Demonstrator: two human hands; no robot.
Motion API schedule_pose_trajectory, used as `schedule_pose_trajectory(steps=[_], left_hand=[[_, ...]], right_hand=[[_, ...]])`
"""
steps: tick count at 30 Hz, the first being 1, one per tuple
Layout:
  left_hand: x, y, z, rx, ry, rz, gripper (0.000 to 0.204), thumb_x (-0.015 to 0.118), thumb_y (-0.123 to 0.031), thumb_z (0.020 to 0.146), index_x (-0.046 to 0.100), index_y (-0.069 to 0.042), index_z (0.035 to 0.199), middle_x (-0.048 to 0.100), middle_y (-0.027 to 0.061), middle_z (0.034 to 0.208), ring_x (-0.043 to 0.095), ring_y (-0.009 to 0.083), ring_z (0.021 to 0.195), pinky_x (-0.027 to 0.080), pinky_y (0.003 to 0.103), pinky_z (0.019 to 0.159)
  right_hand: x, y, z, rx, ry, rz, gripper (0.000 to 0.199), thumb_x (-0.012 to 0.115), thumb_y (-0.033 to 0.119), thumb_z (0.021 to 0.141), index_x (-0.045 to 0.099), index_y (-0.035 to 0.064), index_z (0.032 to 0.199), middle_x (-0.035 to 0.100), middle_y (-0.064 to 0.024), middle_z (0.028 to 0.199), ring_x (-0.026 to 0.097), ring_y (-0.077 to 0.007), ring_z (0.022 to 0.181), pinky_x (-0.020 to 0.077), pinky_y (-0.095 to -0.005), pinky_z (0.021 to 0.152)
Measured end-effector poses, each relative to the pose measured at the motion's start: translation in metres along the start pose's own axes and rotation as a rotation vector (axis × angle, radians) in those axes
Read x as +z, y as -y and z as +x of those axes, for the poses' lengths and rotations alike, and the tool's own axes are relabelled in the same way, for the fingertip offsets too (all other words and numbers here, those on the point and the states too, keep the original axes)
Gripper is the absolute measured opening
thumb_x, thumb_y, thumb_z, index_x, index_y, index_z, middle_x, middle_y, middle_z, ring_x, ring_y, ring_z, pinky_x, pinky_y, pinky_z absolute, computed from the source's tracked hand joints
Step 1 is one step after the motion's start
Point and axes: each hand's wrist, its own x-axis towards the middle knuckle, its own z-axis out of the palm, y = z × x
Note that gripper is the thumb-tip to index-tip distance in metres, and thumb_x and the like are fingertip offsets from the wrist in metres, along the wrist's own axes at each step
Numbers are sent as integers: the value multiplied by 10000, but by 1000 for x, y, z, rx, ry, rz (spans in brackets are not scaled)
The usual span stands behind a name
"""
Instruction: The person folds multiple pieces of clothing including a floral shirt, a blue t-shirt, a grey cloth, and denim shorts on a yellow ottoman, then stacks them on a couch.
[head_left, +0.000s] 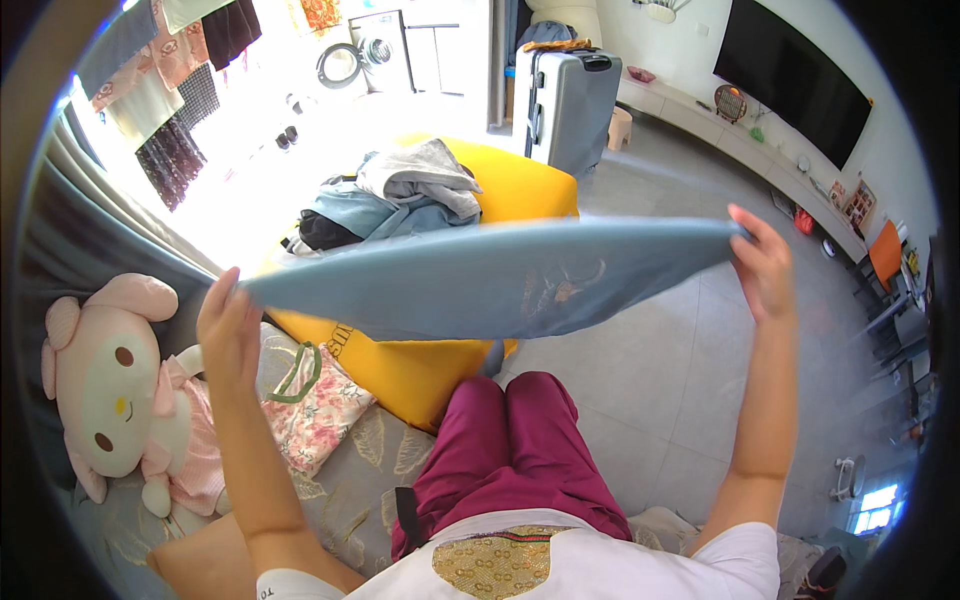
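A blue-grey cloth garment [450, 285] with a faint printed design is stretched between my two raised hands. My left hand [230, 315] pinches its left corner, fingers closed. At the other end, my right hand [762, 258] grips the right corner. The garment sags in the middle, its edge slightly blurred, and its exact kind is not clear. Behind it, a pile of grey and blue clothes [400, 195] lies on a yellow-covered ottoman [535, 185]. A folded pink floral garment with green trim [315, 410] rests on the sofa near my left forearm.
A large pink plush toy [110, 380] leans at the left on the patterned grey sofa [370, 465]. Beyond the ottoman stands a silver suitcase [570, 110]. A low white cabinet [740, 130] runs along the right wall under a television [795, 75]. Laundry [160, 90] hangs at the upper left.
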Motion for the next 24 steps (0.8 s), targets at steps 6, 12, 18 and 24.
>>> schedule_pose_trajectory(steps=[6, 12, 18, 24], left_hand=[[-81, -12, -166, -358, 74, 277, 322, 661, 107, 646, 657, 23, 956, 646, 75, 844, 593, 116, 733, 470, 225, 609], [-66, -8, -200, -768, 171, 154, 344, 665, 155, 716, 621, 52, 1041, 632, 117, 1058, 601, 172, 953, 470, 290, 850], [-47, -5, -188, -587, 155, 245, 457, 660, 136, 713, 562, 47, 1150, 627, 104, 1062, 593, 155, 960, 466, 270, 853], [-18, 13, -112, -246, -43, 165, 563, 655, 34, 731, 468, 20, 1263, 600, 87, 992, 599, 181, 960, 475, 284, 855]], right_hand=[[-56, 7, -157, 376, 51, -312, 389, 748, 13, 602, 663, -41, 977, 665, -73, 867, 618, -151, 738, 508, -279, 670], [-45, -6, -201, 591, 171, -304, 428, 673, -107, 594, 656, -49, 1018, 611, -50, 864, 594, -139, 784, 493, -251, 686], [-26, -19, -190, 536, 76, -295, 358, 657, -81, 675, 629, -18, 1027, 582, -32, 890, 572, -121, 825, 480, -244, 726], [-36, -22, -126, 156, 20, -251, 428, 638, -44, 749, 555, 14, 1165, 596, -42, 917, 579, -128, 850, 486, -271, 781]])
